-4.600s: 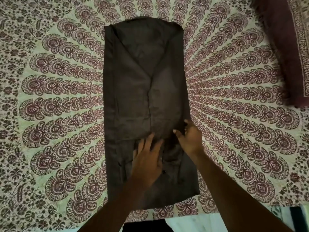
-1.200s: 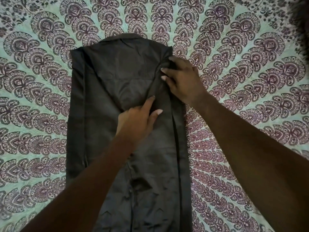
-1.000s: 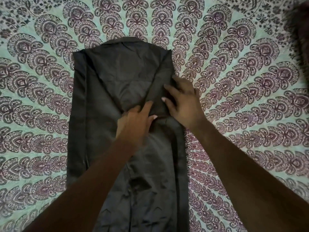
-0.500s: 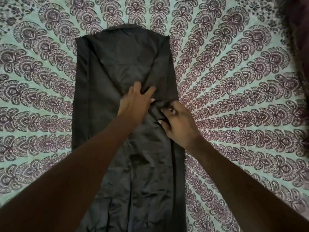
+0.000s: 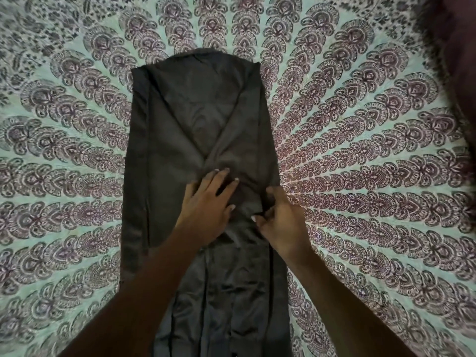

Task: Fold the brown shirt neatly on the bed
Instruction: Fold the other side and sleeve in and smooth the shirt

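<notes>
Brown, slightly shiny cloth takes the middle of the head view: the brown shirt [image 5: 195, 140] lies flat on the bed [image 5: 360, 176], on a bedspread printed with purple feather shapes over a pale green ground. The shirt is a long narrow strip, with both sides turned in so that the two flaps cross in the centre, and the collar end is far from the person.

The left hand [image 5: 208, 204] lies palm down on the cloth just under this crossing, fingers spread and flat, gripping nothing. I think it presses there to keep the crossed flaps from sliding. The right hand [image 5: 280, 222] is just beside it, at the right edge of the strip. Its fingers are curled in, and thumb and fingertips seem to pinch a small fold of the right flap, probably to pull this edge straight along the side. How much cloth it holds I cannot see clearly.

In the upper right corner there is a dark red blurred shape; what it is I cannot tell.

The lower part looks wrinkled, so smoothing seems not finished, and the fold from bottom to top is not yet done.
</notes>
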### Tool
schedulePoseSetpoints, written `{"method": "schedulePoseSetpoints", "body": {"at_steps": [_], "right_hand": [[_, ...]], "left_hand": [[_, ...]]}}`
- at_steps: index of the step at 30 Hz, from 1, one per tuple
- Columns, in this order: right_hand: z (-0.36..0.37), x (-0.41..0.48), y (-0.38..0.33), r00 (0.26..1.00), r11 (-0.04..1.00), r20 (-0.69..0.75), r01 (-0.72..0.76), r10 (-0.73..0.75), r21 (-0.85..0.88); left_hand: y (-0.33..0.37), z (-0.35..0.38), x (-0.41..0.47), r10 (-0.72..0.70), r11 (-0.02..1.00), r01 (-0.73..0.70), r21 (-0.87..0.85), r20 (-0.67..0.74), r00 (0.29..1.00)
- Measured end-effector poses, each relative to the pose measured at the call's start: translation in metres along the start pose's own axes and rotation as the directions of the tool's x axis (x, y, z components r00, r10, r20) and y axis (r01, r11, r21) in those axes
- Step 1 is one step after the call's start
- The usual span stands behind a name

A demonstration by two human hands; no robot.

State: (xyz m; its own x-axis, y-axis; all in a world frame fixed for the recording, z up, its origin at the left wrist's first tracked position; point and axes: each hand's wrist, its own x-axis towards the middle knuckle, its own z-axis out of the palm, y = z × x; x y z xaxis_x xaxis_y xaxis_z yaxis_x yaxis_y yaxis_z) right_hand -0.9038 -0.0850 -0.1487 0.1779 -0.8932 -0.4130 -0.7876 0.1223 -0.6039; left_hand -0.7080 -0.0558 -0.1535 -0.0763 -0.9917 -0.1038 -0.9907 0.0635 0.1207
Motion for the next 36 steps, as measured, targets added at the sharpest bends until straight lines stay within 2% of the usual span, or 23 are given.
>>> {"method": "schedulePoseSetpoints", "body": {"at_steps": [2,6,9,12,13,16,18,20,21,23,25,27,29,33,36], "right_hand": [[0.002,-0.014,0.005,0.997,0.997,0.078,0.019,-0.013,-0.074],[-0.003,-0.032,0.017,1.0,1.0,-0.003,-0.006,0.006,-0.015],[-0.002,-0.05,0.016,0.992,0.999,0.114,0.051,-0.052,0.011],[0.007,-0.065,0.021,0.999,0.997,0.0,-0.04,0.04,0.07],[0.01,-0.072,0.02,0.999,0.996,-0.027,-0.044,0.046,0.075],[0.021,-0.095,0.016,0.999,1.0,0.046,-0.005,0.004,0.028],[0.022,-0.111,0.018,0.998,0.996,0.016,-0.056,0.055,0.064],[0.022,-0.127,0.022,0.992,0.987,-0.032,-0.12,0.124,0.106],[0.023,-0.136,0.022,0.991,0.984,-0.012,-0.13,0.132,0.122],[0.03,-0.156,0.025,0.99,0.98,0.102,-0.115,0.1,0.159],[0.039,-0.172,0.032,0.986,0.973,0.132,-0.13,0.106,0.189],[0.046,-0.187,0.041,0.986,0.961,0.05,-0.165,0.157,0.221],[0.051,-0.201,0.044,0.986,0.959,0.046,-0.167,0.161,0.231],[0.052,-0.218,0.045,0.986,0.971,0.052,-0.163,0.156,0.176],[0.051,-0.223,0.047,0.991,0.981,0.075,-0.122,0.112,0.152]], "left_hand": [[0.004,0.0,-0.013,-0.019,1.0,0.019,0.02,-0.005,1.0],[0.016,0.0,-0.036,-0.102,0.995,0.102,0.0,0.019,0.995],[0.018,0.009,-0.052,-0.123,0.984,0.138,-0.11,0.135,0.983],[0.019,0.007,-0.06,-0.104,0.975,0.145,-0.167,0.234,0.967],[0.022,0.003,-0.063,-0.12,0.969,0.166,-0.183,0.239,0.964],[0.038,-0.01,-0.081,-0.262,0.927,0.292,-0.237,0.15,0.953],[0.05,-0.011,-0.103,-0.376,0.81,0.403,-0.425,0.15,0.914],[0.059,-0.014,-0.125,-0.424,0.596,0.48,-0.644,0.256,0.869],[0.06,-0.015,-0.134,-0.434,0.519,0.509,-0.687,0.301,0.849],[0.061,-0.018,-0.146,-0.445,0.474,0.535,-0.7,0.334,0.831],[0.058,-0.015,-0.151,-0.435,0.5,0.524,-0.689,0.323,0.841],[0.054,-0.011,-0.155,-0.435,0.556,0.548,-0.625,0.343,0.833],[0.053,-0.009,-0.16,-0.419,0.612,0.556,-0.562,0.366,0.831],[0.062,-0.019,-0.174,-0.308,0.721,0.486,-0.494,0.4,0.863],[0.065,-0.023,-0.184,-0.303,0.781,0.482,-0.397,0.433,0.849]]}}
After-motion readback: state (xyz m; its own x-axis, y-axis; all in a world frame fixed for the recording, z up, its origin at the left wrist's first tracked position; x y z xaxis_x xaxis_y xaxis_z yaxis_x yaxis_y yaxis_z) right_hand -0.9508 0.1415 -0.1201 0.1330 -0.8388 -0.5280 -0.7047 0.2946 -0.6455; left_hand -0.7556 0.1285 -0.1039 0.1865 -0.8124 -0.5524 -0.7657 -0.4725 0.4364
